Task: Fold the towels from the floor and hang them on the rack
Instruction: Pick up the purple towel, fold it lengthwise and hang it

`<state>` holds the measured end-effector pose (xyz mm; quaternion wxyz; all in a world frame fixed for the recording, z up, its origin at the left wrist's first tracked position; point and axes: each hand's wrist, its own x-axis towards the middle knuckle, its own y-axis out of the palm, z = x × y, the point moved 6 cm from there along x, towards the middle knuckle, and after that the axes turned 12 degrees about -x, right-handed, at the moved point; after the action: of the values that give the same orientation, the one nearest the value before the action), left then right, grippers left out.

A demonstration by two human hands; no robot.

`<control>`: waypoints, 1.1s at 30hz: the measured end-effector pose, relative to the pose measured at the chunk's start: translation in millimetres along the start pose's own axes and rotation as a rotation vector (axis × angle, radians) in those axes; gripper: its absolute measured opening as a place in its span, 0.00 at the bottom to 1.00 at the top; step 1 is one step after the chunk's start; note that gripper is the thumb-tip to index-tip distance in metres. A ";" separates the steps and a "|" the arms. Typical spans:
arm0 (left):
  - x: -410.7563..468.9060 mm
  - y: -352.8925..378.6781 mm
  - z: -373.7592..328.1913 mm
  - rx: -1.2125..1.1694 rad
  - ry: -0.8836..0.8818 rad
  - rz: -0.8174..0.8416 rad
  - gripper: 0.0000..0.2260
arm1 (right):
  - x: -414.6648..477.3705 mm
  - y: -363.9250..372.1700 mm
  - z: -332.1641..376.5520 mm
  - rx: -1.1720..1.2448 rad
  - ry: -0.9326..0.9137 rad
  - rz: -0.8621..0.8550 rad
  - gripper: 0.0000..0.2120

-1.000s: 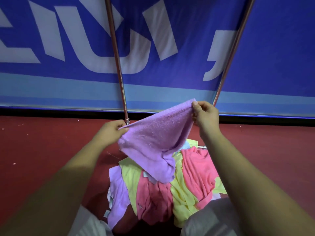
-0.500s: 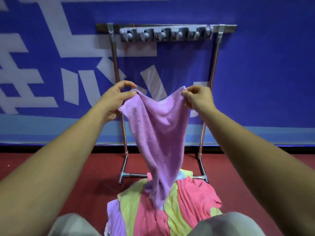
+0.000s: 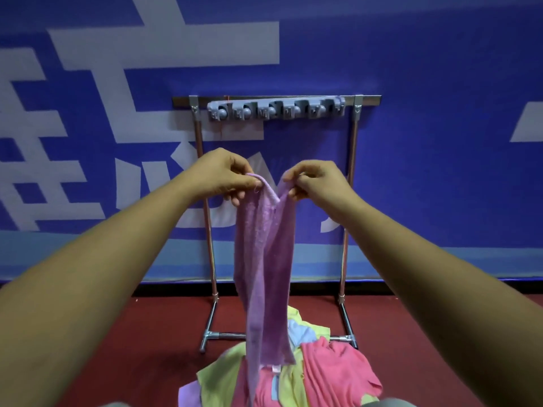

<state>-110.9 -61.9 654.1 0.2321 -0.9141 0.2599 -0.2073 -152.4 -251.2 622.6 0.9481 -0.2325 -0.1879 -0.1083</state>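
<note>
fingers (image 3: 235, 197) of left hand (image 3: 223, 174) and right hand (image 3: 317, 183) pinch one purple towel (image 3: 264, 259) (one rack (image 3: 367, 99) behind).

Lilac towel (image 3: 266, 259); pile (image 3: 293, 374) of pink, yellow-green, pale blue; silver rack (image 3: 349, 201); red floor (image 3: 141, 333); blue banner (image 3: 440, 171), white lettering.

Blue banner (image 3: 440, 171), white lettering (image 3: 164, 45)

forearms (image 3: 117, 259): bare | worn: light grey garment (image 3: 392, 403), seen at bottom edge only
</note>
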 end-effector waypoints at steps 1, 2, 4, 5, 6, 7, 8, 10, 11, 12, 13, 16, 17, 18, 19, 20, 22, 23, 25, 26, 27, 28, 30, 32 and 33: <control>1.7 -0.4 -3.6 0.033 0.012 -0.006 0.07 | -0.2 4.6 1.0 0.005 -0.005 0.048 0.12; 2.7 -0.4 -7.8 0.052 0.029 -0.008 0.09 | -0.8 10.3 1.0 0.027 -0.012 0.111 0.09; 4.3 -0.5 -14.1 0.062 0.057 -0.011 0.10 | -3.6 20.7 1.9 -0.011 -0.042 0.235 0.13; 5.5 -0.7 -15.2 0.061 0.065 -0.010 0.11 | -5.0 23.3 2.7 -0.082 -0.067 0.261 0.16; 6.3 -0.6 -15.9 0.061 0.073 -0.002 0.11 | -4.0 23.7 2.6 -0.154 -0.100 0.246 0.16; 7.4 -0.6 -15.7 0.063 0.077 0.007 0.11 | -3.2 21.8 4.9 -0.203 -0.133 0.203 0.13; 8.6 -1.3 -14.4 0.062 0.071 0.012 0.11 | -0.7 17.9 5.7 -0.203 -0.152 0.144 0.10; 11.9 -4.4 -8.3 0.063 0.037 0.025 0.11 | 4.9 8.6 2.0 -0.102 -0.111 0.058 0.07; 13.4 -5.6 -3.8 0.082 0.011 0.053 0.11 | 7.1 4.5 -1.0 -0.032 -0.069 0.043 0.07; 14.2 -5.0 2.1 0.128 -0.017 0.109 0.11 | 10.6 0.9 -5.6 0.032 -0.035 0.036 0.07; 12.8 -1.6 8.3 0.191 -0.050 0.203 0.12 | 12.4 -2.1 -8.5 0.089 -0.009 0.035 0.07; 2.9 12.0 22.3 0.202 -0.121 0.430 0.07 | 16.9 -9.2 -16.6 0.272 0.048 0.030 0.09; 1.0 12.2 25.0 0.170 -0.132 0.431 0.08 | 19.0 -12.6 -18.7 0.308 0.058 0.025 0.10; 0.8 9.9 28.5 0.146 -0.139 0.410 0.08 | 20.7 -15.9 -21.2 0.317 0.069 0.018 0.10; 1.6 5.8 33.0 0.133 -0.143 0.380 0.08 | 22.4 -19.6 -24.1 0.300 0.076 0.004 0.10; 3.5 0.4 38.2 0.118 -0.143 0.334 0.06 | 24.3 -22.7 -27.7 0.272 0.086 -0.014 0.11; 8.8 -12.6 46.6 0.092 -0.139 0.219 0.05 | 27.9 -26.1 -34.7 0.189 0.128 -0.051 0.11; 12.7 -19.5 47.3 0.062 -0.121 0.147 0.05 | 29.8 -27.4 -35.4 0.149 0.146 -0.064 0.11; 19.8 -30.4 34.8 -0.065 -0.048 0.001 0.04 | 35.9 -29.9 -22.6 0.110 0.134 -0.069 0.10; 22.9 -35.2 23.1 -0.182 -0.008 -0.054 0.04 | 39.8 -32.4 -10.6 0.149 0.109 -0.066 0.08; 26.1 -39.4 10.3 -0.358 0.028 -0.074 0.05 | 43.0 -35.3 3.1 0.258 0.078 -0.035 0.05; 29.9 -44.0 0.4 -0.558 0.053 -0.051 0.08 | 46.5 -37.4 15.6 0.434 0.061 0.033 0.04; 34.3 -49.1 -9.4 -0.785 0.039 0.065 0.13 | 49.9 -36.3 30.9 0.717 0.087 0.185 0.07; 36.8 -49.1 -1.3 -0.483 -0.090 0.093 0.09 | 57.0 -30.6 16.2 0.473 0.136 0.162 0.06; 37.1 -51.4 4.4 -0.282 -0.127 0.055 0.05 | 59.9 -32.4 6.5 0.270 0.150 0.073 0.07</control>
<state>-60.3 -42.8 687.5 0.1229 -0.9415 0.2961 -0.1043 -109.7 -283.4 665.2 0.9854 -0.1009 -0.1209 -0.0648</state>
